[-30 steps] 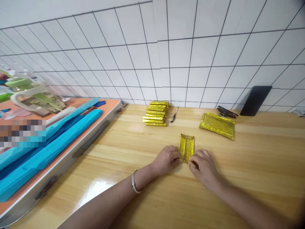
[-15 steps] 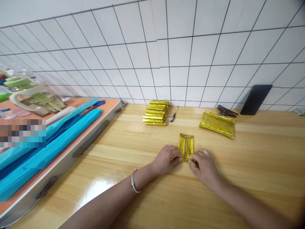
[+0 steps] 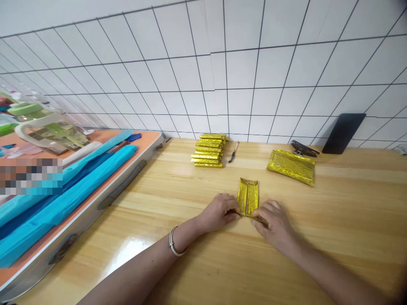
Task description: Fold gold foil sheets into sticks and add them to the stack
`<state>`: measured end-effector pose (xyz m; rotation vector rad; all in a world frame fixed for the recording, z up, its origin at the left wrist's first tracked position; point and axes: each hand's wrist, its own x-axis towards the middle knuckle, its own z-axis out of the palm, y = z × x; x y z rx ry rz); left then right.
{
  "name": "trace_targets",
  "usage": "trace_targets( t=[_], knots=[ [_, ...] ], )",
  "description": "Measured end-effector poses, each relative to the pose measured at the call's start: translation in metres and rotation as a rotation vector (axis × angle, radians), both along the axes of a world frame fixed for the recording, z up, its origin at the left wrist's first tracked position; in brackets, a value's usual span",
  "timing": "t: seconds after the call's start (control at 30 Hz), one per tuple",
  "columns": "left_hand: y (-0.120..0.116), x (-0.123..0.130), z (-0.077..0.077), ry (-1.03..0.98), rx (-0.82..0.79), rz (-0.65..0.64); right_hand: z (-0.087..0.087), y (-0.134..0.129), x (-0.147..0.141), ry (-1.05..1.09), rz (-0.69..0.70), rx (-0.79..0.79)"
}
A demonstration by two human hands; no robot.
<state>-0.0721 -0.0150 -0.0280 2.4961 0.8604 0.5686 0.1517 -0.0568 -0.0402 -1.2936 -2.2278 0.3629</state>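
- Far left: an orange platform (image 3: 148,137) with a jar (image 3: 27,109) with a green lid near the back, plus long blue bundles (image 3: 95,182) running along it. Other stuff there is too blurry to name.
- Next, on the wooden table (image 3: 178,182): a neat pile of gold rolls (image 3: 208,151), far side, close to the wall (image 3: 241,70).
- Left hand (image 3: 219,214), bracelet (image 3: 172,243) on the wrist, is in front of the pile, pinching the near left corner of the foil with thumb and fingers.
- A pen (image 3: 234,151) lies just right of the rolls.
- The gold foil (image 3: 252,195) itself sits mid-table between the hands, sides folded in with a narrow gap down the middle.
- Right hand (image 3: 273,222) has its fingers curled, pinching the near right corner.
- Farther right: flat gold sheets (image 3: 291,167), a dark hair clip (image 3: 304,149) just behind them, then a black slab (image 3: 343,133) leaning on the wall.
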Motion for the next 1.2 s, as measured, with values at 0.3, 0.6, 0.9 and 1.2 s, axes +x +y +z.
trace_targets(
  t=[0.3, 0.6, 0.9, 1.2],
  knots=[
    [0.005, -0.006, -0.009, -0.112, -0.01, -0.05, 0.008, -0.002, -0.001, -0.124, 0.145, 0.038],
    [0.002, -0.013, -0.011, -0.166, -0.062, 0.004, 0.009, 0.002, 0.0, -0.189, 0.173, 0.011],
    [-0.002, -0.014, -0.014, -0.112, -0.055, 0.074, 0.007, 0.004, -0.004, -0.163, 0.112, -0.027],
    [-0.007, -0.006, -0.002, 0.05, -0.018, 0.167, 0.005, 0.005, -0.005, -0.151, 0.09, -0.028]
  ],
)
